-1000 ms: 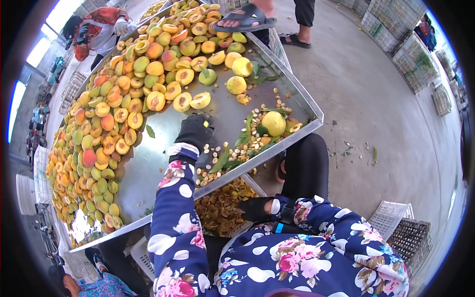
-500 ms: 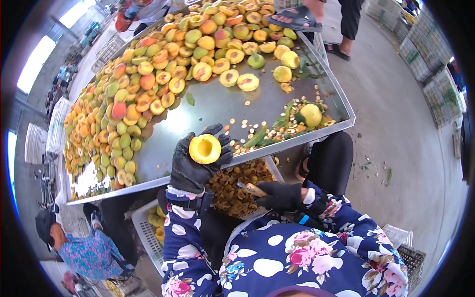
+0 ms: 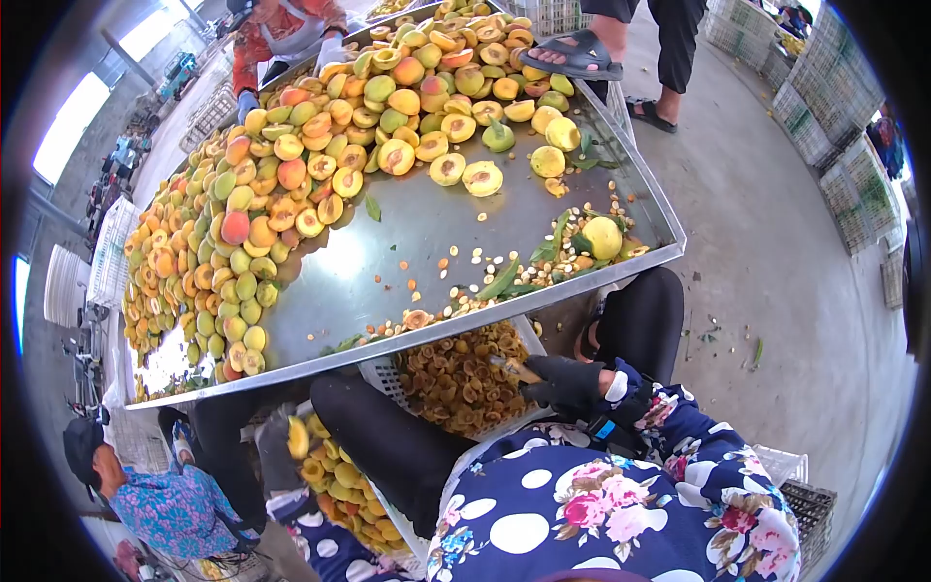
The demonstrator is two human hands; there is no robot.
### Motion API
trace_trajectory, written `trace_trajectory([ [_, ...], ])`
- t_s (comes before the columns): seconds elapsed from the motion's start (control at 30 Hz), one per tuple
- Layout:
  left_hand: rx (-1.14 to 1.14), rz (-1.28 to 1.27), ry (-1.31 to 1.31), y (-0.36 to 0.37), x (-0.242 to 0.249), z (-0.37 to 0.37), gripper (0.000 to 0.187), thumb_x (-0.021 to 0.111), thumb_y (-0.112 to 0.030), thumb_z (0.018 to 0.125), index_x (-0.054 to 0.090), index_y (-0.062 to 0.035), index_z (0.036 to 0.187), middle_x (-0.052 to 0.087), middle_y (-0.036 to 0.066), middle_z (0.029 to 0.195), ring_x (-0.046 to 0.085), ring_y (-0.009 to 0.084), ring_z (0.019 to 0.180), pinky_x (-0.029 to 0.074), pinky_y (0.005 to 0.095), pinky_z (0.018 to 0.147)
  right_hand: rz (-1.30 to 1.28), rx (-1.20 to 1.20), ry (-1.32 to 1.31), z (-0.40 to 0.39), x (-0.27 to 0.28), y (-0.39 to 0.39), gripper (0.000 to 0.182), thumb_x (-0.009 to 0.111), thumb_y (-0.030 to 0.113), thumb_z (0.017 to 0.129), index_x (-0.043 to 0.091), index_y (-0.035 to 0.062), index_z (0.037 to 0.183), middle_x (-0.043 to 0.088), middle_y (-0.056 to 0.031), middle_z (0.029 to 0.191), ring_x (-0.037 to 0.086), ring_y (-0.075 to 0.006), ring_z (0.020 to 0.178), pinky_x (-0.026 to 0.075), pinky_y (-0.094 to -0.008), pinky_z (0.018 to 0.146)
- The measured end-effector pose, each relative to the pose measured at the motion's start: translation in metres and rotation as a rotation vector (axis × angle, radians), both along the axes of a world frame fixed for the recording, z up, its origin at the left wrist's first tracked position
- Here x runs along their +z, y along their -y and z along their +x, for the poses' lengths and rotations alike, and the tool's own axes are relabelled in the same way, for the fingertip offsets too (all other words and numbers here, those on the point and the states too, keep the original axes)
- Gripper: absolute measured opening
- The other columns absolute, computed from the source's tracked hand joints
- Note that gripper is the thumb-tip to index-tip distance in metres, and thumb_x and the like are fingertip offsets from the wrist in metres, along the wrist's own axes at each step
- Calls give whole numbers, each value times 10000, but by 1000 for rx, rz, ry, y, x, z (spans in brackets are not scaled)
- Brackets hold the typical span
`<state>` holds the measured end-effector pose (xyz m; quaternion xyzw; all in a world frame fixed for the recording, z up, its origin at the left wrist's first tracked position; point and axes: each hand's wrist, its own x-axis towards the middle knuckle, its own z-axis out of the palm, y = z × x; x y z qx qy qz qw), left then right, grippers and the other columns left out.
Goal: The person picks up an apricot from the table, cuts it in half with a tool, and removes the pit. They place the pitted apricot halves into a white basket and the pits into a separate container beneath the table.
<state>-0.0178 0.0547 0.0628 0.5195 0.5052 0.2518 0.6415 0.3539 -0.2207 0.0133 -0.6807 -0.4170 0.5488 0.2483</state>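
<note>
My left hand point(image 3: 279, 452), in a dark glove and blurred by motion, is at the lower left over a white crate of yellow fruit halves point(image 3: 346, 475). One blurred yellow half point(image 3: 298, 438) is right at its fingers; whether they grip it is unclear. My right hand point(image 3: 565, 384), also in a dark glove, is closed around a small tool with a light handle point(image 3: 516, 370). Below that tool lies a crate of brown-orange scraps point(image 3: 465, 378). Piled fruit halves point(image 3: 291, 175) cover the back and left of the metal tray point(image 3: 330, 281).
Pits and leaves point(image 3: 499, 276) lie along the tray's near edge. Across the tray a person in red sleeves point(image 3: 254, 56) has gloved hands at the pile. Another person point(image 3: 175, 504) sits at lower left. Sandalled feet point(image 3: 582, 55) are at the right corner, stacked crates point(image 3: 824, 107) beyond.
My left hand has moved from the tray's near edge, where it held a pitted half, down left to the fruit crate. The person opposite now reaches to the pile. My right hand still holds the tool.
</note>
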Motion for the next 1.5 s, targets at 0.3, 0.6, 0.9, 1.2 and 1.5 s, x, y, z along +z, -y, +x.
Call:
trace_trajectory([
  [0.3,-326,492,-106,-60,-3,66,389,590,-211,805,538,-11,1135,584,65,1014,571,127,827,465,240,715,214,170,203,-2,-54,-14,428,563,331,801,482,-4,1055,589,-237,937,582,-371,887,450,-418,751],
  [0.6,-752,634,-140,-79,8,428,395,529,-81,779,524,-58,1174,588,126,1070,571,180,933,440,276,803,122,211,151,0,-56,-8,518,497,291,817,412,-8,1232,508,-243,1134,520,-372,1018,412,-401,873],
  [0.9,-1114,874,-655,-99,-34,465,431,694,-154,679,579,-53,1081,634,122,929,616,190,796,472,299,724,58,254,20,7,-55,-16,461,512,328,821,463,15,1155,541,-230,1037,556,-365,920,445,-408,783],
  [1.2,-663,-253,347,-50,-7,331,474,607,-189,740,475,20,1144,592,103,879,600,214,687,512,299,584,143,-40,-140,15,2,-12,425,523,334,853,454,-9,1093,568,-225,911,575,-310,838,430,-382,721],
  [1.5,-191,-743,947,58,4,239,646,409,-412,820,313,-18,1323,375,228,1309,378,344,1204,315,481,1000,348,-208,-358,-1,83,-41,331,542,156,869,445,16,1153,546,-87,755,493,-162,633,425,-318,582],
])
